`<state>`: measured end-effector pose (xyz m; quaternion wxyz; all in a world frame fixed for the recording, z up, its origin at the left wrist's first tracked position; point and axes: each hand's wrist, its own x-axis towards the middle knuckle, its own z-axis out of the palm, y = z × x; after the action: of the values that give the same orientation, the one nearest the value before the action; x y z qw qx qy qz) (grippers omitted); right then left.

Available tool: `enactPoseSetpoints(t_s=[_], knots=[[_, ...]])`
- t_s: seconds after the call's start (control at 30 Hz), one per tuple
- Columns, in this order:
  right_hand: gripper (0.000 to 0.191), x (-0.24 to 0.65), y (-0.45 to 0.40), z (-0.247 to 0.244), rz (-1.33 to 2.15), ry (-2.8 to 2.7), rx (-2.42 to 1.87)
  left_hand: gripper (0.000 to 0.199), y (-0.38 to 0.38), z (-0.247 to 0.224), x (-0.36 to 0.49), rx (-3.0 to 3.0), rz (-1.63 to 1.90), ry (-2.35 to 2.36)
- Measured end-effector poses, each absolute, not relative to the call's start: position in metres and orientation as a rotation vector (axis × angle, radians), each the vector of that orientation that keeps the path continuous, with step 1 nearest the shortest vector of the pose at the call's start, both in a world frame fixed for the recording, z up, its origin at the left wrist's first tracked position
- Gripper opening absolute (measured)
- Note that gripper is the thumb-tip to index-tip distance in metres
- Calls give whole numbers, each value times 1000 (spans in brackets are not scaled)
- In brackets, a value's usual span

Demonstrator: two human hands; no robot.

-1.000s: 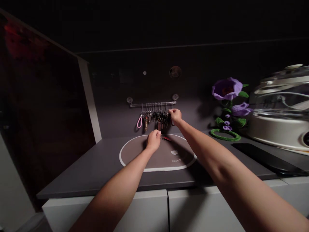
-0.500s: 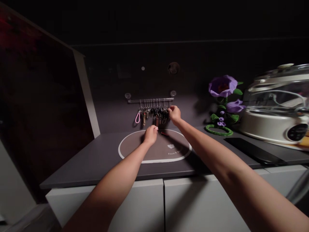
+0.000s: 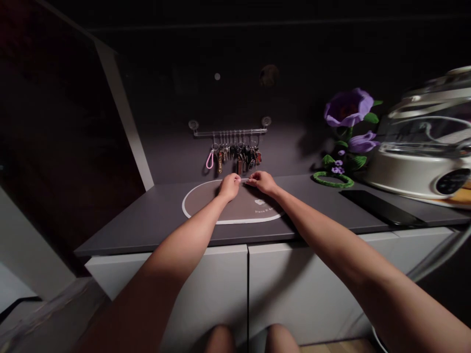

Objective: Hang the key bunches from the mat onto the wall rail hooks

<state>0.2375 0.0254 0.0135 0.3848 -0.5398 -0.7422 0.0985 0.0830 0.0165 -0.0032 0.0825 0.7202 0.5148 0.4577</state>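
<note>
Over the far part of an oval brown mat [image 3: 206,201] with a pale rim, my left hand [image 3: 229,187] is closed in a pinch. What it holds, if anything, is too small to make out. Just to its right, my right hand [image 3: 262,181] pinches a small item whose kind I cannot tell, and the two sets of fingertips almost meet. Behind both hands several keys and key rings [image 3: 235,152] hang on hooks from a clear rail [image 3: 231,133] on the wall. Among them are a pink loop strap [image 3: 209,160] and a brown tag [image 3: 239,165].
The mat lies on a dark countertop [image 3: 147,220] above white cabinet doors [image 3: 209,284]. To the right stand purple craft flowers [image 3: 349,108] with a green ring base [image 3: 333,180], a black phone-like slab [image 3: 379,206] and a white appliance [image 3: 405,169] with a clear upper part.
My right hand has come down from the right end of the hanging keys to the mat, beside my left hand. A red item now hangs at that end. The view has tilted downward.
</note>
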Motion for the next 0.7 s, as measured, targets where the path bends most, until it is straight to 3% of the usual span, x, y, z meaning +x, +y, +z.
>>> enactPoseSetpoints(t_s=[0.2, 0.7], knots=[[26, 243, 30, 8, 117, -2119, -1454, 16, 18, -5, 82, 2142, 1290, 1580], [23, 241, 36, 8, -70, -2190, -1461, 17, 17, -5, 81, 2204, 1191, 1619]])
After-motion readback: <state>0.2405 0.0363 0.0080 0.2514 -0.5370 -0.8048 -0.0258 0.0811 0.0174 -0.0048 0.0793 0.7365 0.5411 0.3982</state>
